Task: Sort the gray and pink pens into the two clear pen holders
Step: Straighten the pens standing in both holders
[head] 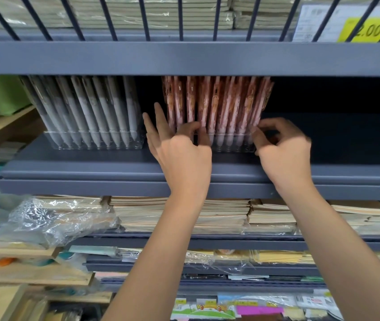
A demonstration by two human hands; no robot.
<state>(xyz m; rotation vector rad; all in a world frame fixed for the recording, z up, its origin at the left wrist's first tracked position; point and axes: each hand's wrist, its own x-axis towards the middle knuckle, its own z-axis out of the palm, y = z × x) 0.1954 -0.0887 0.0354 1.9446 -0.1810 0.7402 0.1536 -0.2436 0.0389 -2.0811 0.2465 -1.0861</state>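
Two clear pen holders stand side by side on a dark grey shelf [91, 163]. The left holder [96, 141] is filled with several gray pens [84, 107] leaning back. The right holder [233, 144] is filled with several pink pens [221, 103]. My left hand [179, 149] is at the left end of the pink holder: thumb and index finger pinch its front rim, the other fingers stretch straight along its left side. My right hand [281, 147] curls its fingers round the holder's right front corner.
A grey shelf beam [184, 59] runs just above the pens, with wire bars and a yellow price tag [367, 30] higher up. The shelf to the right of the pink holder is dark. Stacks of wrapped notebooks [184, 214] fill the shelf below. Loose plastic wrap [52, 218] lies at lower left.
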